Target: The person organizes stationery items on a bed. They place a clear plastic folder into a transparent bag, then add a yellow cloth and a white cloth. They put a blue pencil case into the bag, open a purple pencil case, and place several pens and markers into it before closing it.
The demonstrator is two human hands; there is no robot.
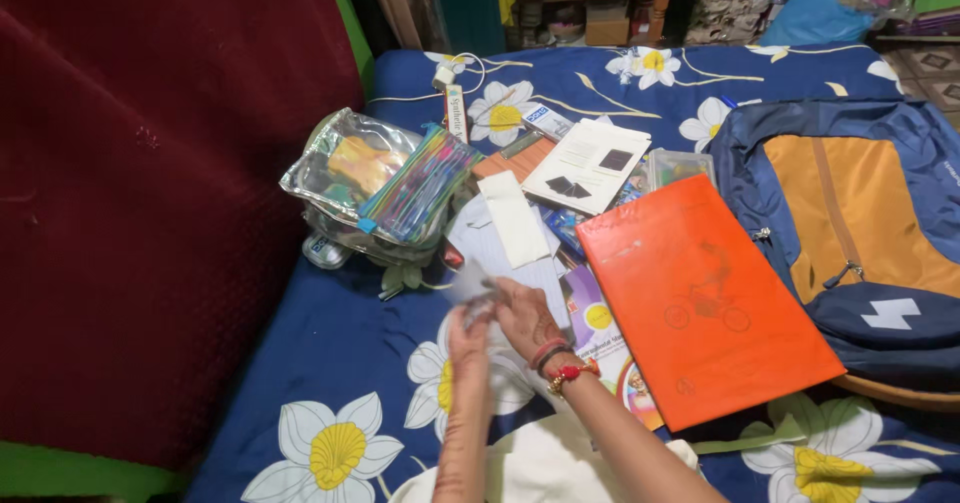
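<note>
A small pale, blurred scrap of paper or thin plastic sits between the two hands just below the middle of the view, above the dark blue bedsheet with white and yellow flowers. The left hand rises from 6 o'clock with its fingers closed round the lower part of the scrap. The right hand, wearing red and gold bangles at the wrist, meets it from 5 o'clock, fingertips pinching the same piece. Motion blur hides exactly how each finger lies.

Directly behind the hands, toward 12 o'clock, lies a white folded paper strip on a heap of printed sheets and booklets. At 1 o'clock from the hands a white booklet with dark squares rests open-faced. At 3 o'clock a large flat orange folder lies tilted, one corner over a colourful printed book. Beyond it, at the right edge, is a blue and orange fabric backpack, lying on its back.

At 11 o'clock from the hands stands a clear plastic zip pouch stuffed with items, with a transparent pack of coloured pens leaning on it. A dark red velvet-like cloth fills the left side.
</note>
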